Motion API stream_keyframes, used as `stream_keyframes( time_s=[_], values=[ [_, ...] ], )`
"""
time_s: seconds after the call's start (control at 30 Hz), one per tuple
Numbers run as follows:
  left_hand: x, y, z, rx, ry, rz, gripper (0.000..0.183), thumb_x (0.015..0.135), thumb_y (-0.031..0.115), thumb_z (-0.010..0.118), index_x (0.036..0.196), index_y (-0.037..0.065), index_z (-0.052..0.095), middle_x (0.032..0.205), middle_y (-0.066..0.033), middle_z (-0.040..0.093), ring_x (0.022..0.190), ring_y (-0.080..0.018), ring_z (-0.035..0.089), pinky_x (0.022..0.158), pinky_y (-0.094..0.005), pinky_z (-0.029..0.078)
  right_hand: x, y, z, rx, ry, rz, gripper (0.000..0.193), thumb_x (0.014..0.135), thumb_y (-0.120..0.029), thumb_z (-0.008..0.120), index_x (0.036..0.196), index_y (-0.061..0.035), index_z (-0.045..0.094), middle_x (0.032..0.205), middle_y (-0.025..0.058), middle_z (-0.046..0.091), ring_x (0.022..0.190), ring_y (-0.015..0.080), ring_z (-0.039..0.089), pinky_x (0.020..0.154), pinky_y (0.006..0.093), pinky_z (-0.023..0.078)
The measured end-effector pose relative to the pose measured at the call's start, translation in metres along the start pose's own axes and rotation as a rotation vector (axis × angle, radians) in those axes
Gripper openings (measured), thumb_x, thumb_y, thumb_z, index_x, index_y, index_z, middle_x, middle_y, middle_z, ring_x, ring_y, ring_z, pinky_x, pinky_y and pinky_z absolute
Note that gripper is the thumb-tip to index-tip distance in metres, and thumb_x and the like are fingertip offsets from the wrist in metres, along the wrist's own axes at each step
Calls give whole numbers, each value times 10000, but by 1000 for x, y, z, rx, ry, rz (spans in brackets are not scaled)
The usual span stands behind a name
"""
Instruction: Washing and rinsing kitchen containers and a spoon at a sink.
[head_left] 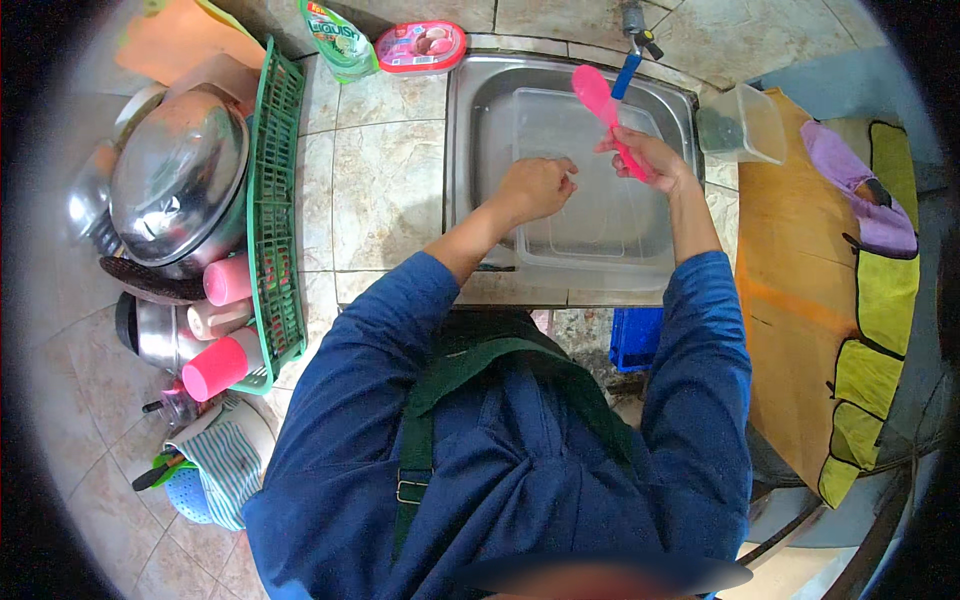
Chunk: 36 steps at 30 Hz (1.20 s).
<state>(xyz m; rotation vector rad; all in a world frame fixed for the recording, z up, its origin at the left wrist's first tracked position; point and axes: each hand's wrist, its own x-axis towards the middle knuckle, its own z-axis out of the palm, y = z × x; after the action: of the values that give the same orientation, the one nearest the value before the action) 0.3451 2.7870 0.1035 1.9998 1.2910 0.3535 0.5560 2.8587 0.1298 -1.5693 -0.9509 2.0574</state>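
My right hand [650,160] grips the handle of a bright pink rice paddle [595,92], its broad head tilted up toward the faucet. My left hand [540,188] is half curled, with a gap between thumb and forefinger and nothing visible in it. Both hands are over a large clear plastic container [590,262] that sits in the steel sink [470,85] and fills most of it. The underside of the left fingers is hidden. Beyond the paddle, a faucet with a blue spout [627,75] points down toward the sink.
Left of the sink, a green dish rack [272,200] holds a lidded metal pot [180,170] and pink cups [215,370]. Behind stand a green detergent pouch [340,40] and a pink tub [420,47]. A clear container [745,122] stands right, beside a wooden board [780,260] and hanging cloths [885,300].
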Motion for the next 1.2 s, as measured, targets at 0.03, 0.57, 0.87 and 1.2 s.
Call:
stream_keyframes(
  time_s=[0.03,0.57,0.87,1.2],
  values=[
    [1,0,1,1,-1,1,276,838,255,532,1060,101,588,889,-65,667,847,-276,620,740,-410,478,-2,-3,1,-51,-25,39,343,956,-336,373,1110,-85,548,604,-81,396,464,34,357,500,198,375],
    [81,-10,-35,-1021,539,-195,240,858,11,481,1085,-34,543,862,-115,641,652,-191,653,502,-275,514,49,-21,-11,-538,15,-203,361,851,-314,480,1103,-77,586,856,41,609,722,172,558,682,280,434],
    [110,-17,-11,-953,610,-158,200,847,-24,446,962,-63,604,742,-124,651,596,-189,659,468,-281,519,39,-9,-3,-1168,474,-943,266,764,-59,527,1022,-63,589,960,134,602,892,298,573,793,387,456],
    [111,-24,-21,-978,661,-145,195,870,8,452,961,-63,610,746,-126,650,599,-204,661,498,-284,530,37,3,-39,-1390,382,-570,245,830,-181,503,1027,-87,614,1057,112,576,1022,275,540,853,393,437]
  ],
)
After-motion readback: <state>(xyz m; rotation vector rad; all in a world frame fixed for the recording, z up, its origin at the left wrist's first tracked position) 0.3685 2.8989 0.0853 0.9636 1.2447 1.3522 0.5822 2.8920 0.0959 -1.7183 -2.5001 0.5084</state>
